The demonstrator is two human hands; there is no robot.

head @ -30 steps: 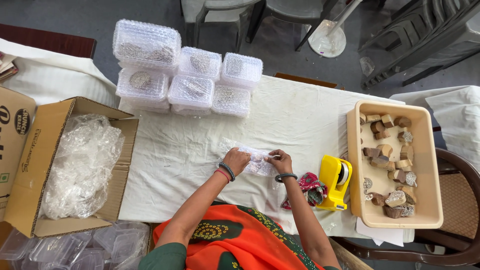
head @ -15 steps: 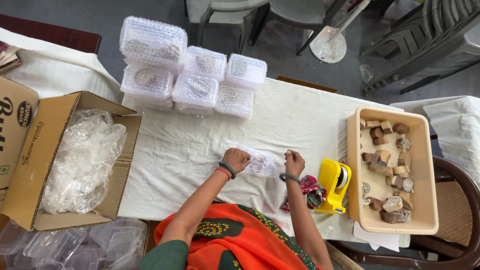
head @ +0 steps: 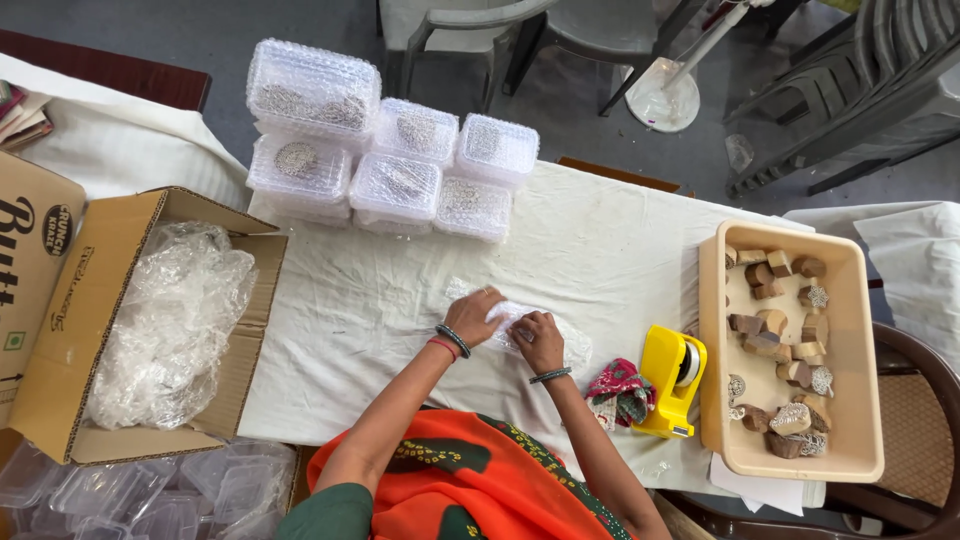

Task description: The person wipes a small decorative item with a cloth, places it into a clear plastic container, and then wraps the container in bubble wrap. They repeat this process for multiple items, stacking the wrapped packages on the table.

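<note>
Two hands at work near the front edge of the surface (head: 600,250), a table draped in white cloth. Left hand (head: 478,308) laid flat on a sheet of clear bubble wrap (head: 572,345), fingers (head: 488,296) curled down and pressed onto the plastic, a dark bangle and a red bangle at the wrist. Right hand (head: 538,340) just beside it and touching the same sheet, fingers bent and pressed together over a fold; cannot tell whether anything sits inside the wrap. Bubble wrap lying on the cloth directly under both hands, its free end sticking out to the right.

Just right of the right wrist, a crumpled red and green patterned cloth (head: 620,392), then a yellow tape dispenser (head: 672,380) touching the side of a beige plastic tub (head: 780,460). Inside the tub, several carved wooden blocks (head: 765,340), scattered loosely.

At the far edge of the surface, a stack of clear lidded plastic containers (head: 395,165) wrapped in bubble wrap, well apart from the hands. Left of the surface, an open cardboard box (head: 75,320) stuffed with crumpled clear plastic sheeting (head: 170,320). Below the box, near floor level, empty clear plastic containers (head: 150,490) in a loose pile. Beyond the surface, grey plastic chairs (head: 480,30) on a grey floor.
</note>
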